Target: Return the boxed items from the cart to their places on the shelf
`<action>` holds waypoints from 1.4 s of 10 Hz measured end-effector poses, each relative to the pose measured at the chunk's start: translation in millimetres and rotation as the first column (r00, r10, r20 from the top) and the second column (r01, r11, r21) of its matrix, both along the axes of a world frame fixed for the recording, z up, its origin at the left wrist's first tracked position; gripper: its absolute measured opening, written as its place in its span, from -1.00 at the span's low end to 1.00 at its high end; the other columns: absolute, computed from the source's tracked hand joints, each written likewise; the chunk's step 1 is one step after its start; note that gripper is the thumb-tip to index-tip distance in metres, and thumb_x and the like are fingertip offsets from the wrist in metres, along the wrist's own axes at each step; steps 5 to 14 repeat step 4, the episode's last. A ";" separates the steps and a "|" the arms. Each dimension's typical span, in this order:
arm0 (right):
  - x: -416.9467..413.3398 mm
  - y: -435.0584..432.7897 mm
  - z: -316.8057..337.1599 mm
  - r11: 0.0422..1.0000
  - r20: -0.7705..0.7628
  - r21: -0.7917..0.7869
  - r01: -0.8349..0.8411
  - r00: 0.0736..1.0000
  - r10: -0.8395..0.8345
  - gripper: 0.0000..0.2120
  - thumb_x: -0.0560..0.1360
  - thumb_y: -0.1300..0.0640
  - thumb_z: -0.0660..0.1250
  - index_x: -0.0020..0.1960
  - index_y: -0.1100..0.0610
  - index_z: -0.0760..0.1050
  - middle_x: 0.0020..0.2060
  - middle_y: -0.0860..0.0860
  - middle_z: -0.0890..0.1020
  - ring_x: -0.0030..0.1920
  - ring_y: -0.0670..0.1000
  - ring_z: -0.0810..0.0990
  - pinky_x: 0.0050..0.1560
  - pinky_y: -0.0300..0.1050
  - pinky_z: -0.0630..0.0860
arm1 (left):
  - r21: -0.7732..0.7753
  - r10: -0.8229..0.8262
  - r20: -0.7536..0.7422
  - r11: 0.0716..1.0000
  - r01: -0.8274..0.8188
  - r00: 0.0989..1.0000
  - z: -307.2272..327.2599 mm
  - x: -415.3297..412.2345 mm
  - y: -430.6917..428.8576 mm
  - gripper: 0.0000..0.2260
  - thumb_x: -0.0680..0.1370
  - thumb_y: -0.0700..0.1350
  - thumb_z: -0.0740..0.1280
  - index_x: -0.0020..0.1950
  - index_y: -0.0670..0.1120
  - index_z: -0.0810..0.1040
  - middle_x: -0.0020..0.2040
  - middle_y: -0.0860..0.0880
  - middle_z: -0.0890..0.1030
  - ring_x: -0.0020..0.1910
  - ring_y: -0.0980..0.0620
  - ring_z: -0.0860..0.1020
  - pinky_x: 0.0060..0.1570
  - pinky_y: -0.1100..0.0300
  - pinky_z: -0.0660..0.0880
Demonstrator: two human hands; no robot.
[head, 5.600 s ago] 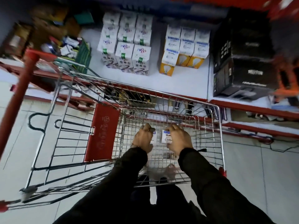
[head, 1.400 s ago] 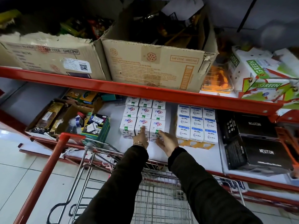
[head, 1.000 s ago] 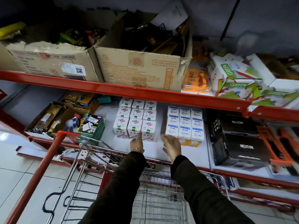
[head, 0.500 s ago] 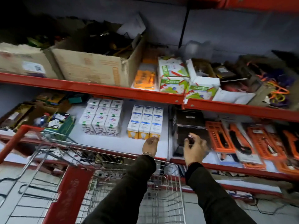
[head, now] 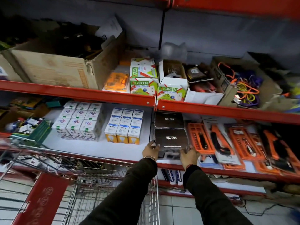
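Note:
A black box marked NEUTON (head: pixel 171 138) stands on the white middle shelf (head: pixel 100 148), with a second black NEUTON box (head: pixel 169 120) behind it. My left hand (head: pixel 151 151) grips the front box's lower left corner. My right hand (head: pixel 189 154) grips its lower right corner. Left of it stand a block of white and orange bulb boxes (head: pixel 124 125) and a block of white boxes with green marks (head: pixel 79 120). The wire cart (head: pixel 97 184) with a red panel is below me at the left; its inside is blurred.
Orange blister-packed tools (head: pixel 227 142) lie right of the black boxes. The upper red shelf (head: pixel 78 93) holds a large cardboard carton (head: pixel 61 69), white GREEN boxes (head: pixel 143 82) and tangled cords (head: pixel 245 88). A green tray of small items (head: pixel 32 129) sits far left. Tiled floor lies below.
My hands left the white boxes and moved right along the shelf. Both now hold the front black NEUTON box. The view has swung right and up.

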State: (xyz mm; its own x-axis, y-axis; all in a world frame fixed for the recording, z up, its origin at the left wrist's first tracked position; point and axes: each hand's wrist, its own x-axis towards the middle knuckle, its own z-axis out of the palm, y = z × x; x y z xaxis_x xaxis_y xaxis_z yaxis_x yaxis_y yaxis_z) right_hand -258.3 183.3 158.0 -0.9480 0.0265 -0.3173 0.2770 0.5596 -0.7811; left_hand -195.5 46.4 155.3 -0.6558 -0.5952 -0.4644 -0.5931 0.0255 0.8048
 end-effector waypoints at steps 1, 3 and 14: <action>-7.2 23.7 -5.6 1.000 0.032 -0.007 0.012 0.999 -0.012 -0.56 0.56 0.21 0.36 0.40 0.28 0.38 0.40 0.32 0.33 0.34 0.26 0.43 0.35 -0.08 0.35 | -0.036 0.000 0.003 0.999 0.000 1.000 1.1 -8.0 23.0 -0.60 0.62 -0.03 0.25 0.46 -0.05 0.42 0.35 -0.13 0.57 0.33 -0.13 0.53 0.27 0.19 0.41; -8.5 27.5 -1.3 0.996 0.044 -0.089 -0.013 0.999 0.017 -0.48 0.54 0.12 0.40 0.44 0.22 0.33 0.44 0.25 0.27 0.34 0.24 0.43 0.41 -0.02 0.35 | 0.002 0.064 -0.040 0.998 -0.064 0.997 -4.4 -9.3 21.6 -0.59 0.61 -0.01 0.27 0.45 -0.07 0.44 0.32 -0.15 0.59 0.31 -0.14 0.54 0.29 0.17 0.41; -11.7 41.1 9.9 0.991 0.021 -0.125 0.049 0.999 -0.046 -0.46 0.55 0.07 0.38 0.48 0.11 0.31 0.46 0.19 0.18 0.38 0.24 0.40 0.45 0.07 0.35 | -0.027 0.143 -0.162 0.988 -0.149 0.976 -2.7 -14.0 21.7 -0.62 0.61 -0.04 0.29 0.39 -0.15 0.46 0.31 -0.18 0.57 0.32 -0.17 0.52 0.29 0.11 0.43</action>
